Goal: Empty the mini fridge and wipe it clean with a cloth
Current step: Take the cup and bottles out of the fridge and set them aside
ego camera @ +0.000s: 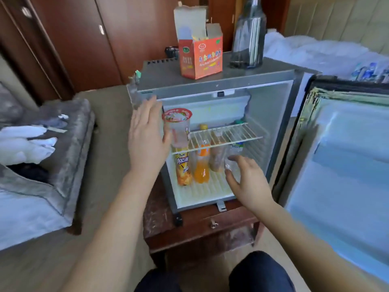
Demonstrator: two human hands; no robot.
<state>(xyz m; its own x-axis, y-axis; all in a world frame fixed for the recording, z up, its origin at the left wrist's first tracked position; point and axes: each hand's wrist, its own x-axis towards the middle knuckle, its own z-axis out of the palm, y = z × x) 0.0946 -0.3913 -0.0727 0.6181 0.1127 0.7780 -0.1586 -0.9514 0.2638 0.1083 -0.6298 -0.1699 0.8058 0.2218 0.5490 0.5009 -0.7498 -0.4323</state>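
**Mini fridge open and stocked**

At 6 o'clock a wooden stand (pixel 202 232) carries the mini fridge (pixel 160 76), dead centre, with its door (pixel 341 157) swung to 3. Right hand (pixel 248 182) spread wide around a clear bottle (pixel 234 148); I cannot tell contact. Left hand (pixel 147 140) flat, thumb beside a red-lidded cup (pixel 177 125). Wire shelf (pixel 227 133) crosses the orange bottle (pixel 201 165). White interior. On top at 12: red carton (pixel 201 57), dark jug (pixel 249 39). White fabric (pixel 25 144) at 9.
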